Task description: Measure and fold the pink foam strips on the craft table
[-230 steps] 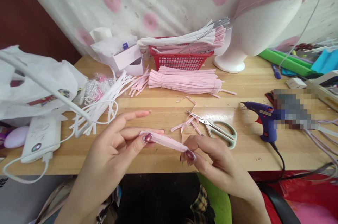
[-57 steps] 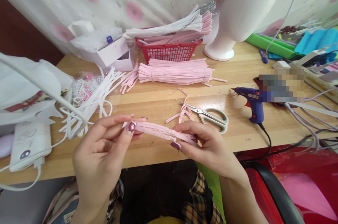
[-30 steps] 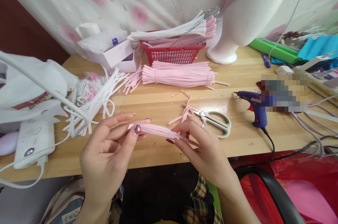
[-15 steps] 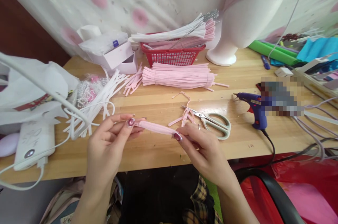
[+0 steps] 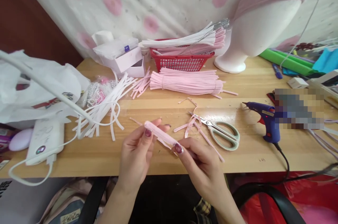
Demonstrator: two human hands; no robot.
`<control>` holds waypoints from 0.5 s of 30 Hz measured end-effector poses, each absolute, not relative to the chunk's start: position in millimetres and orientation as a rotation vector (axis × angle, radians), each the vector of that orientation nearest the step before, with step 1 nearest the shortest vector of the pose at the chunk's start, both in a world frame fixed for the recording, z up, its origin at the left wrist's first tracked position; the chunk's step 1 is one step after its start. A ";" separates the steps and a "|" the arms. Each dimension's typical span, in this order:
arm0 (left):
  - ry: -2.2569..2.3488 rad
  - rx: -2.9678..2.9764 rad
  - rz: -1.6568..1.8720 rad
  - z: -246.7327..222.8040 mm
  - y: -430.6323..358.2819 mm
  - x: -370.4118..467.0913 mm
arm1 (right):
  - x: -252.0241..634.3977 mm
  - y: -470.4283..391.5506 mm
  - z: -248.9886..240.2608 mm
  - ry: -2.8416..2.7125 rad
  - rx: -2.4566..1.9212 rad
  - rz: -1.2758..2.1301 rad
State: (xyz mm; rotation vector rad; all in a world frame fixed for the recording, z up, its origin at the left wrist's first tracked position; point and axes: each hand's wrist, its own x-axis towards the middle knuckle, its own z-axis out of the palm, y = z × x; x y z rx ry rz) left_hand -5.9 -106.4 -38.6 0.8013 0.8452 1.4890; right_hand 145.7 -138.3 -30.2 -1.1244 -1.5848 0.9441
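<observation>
A short, flat piece of pink pipe cleaners (image 5: 161, 135) is stretched between my two hands, slanting down to the right. My left hand (image 5: 138, 152) pinches its upper left end between thumb and fingers. At the lower right end, my right hand (image 5: 202, 159) grips it with the thumb on top. A thin, pale strip hangs just below the piece. Beyond my right hand lie pink offcuts (image 5: 190, 122) and scissors (image 5: 224, 136) with pale green handles, blades pointing left. A tied bundle of pink pipe cleaners (image 5: 185, 81) rests farther back.
A red basket (image 5: 182, 63) of pipe cleaners stands behind the bundle. Loose white pipe cleaners (image 5: 105, 111) and a white power bank (image 5: 44, 143) lie left. On the right are a blue glue gun (image 5: 269, 118) with its cord and a white mannequin head (image 5: 264, 23).
Both hands have come closer together, the left moving right and the piece tilting more steeply. A long pink strip now shows on the table beside the scissors. The view has shifted.
</observation>
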 end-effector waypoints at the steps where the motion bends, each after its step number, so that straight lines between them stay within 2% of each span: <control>1: 0.803 0.794 1.511 -39.0 -105.6 -5.2 | 144.9 -139.3 -30.2 -1.588 -1.113 0.978; 7: 0.705 0.708 1.502 -33.4 -106.7 -4.5 | 144.9 -142.3 -31.6 -1.622 -1.089 1.082; 15: 0.831 0.525 1.548 -33.4 -105.9 -6.3 | 145.4 -142.5 -24.9 -1.564 -0.985 1.291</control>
